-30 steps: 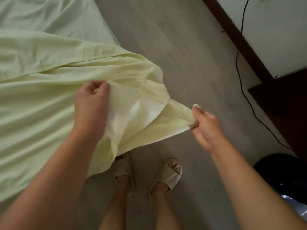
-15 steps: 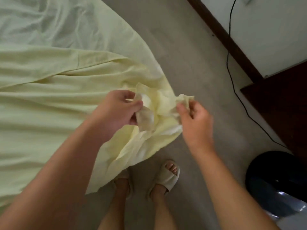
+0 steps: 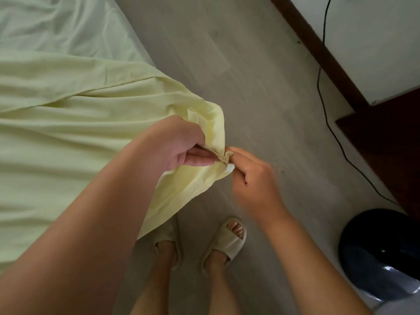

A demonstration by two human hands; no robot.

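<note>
**A:** Where is the sheet's corner?

**B:** Bunched between the two hands. The left hand has its fingers curled in against the thumb. They pinch the pale yellow sheet just short of its corner. The right hand meets it from the other side with its fingers folded in, forefinger and thumb nipping the very tip. The fingertips of the two hands almost touch.

**A:** And the edges?

**B:** One hemmed edge rises from the left fingers and folds over in a rounded loop just beyond the knuckles. Another drops from the pinch towards the person and hangs down to the slippers. Behind the left wrist the rest of the sheet spreads, creased, over the bed.

**A:** Room to move?

**B:** Ahead of the right fingers and out to their side lies open grey floor. Further out that way a black cable trails across the floor near a dark baseboard. A dark wooden cabinet stands well apart from the hand. Beside the right forearm, towards the elbow, sits a black round base. Below the hands both feet stand close together, and the hanging edge covers part of the left slipper.
</note>
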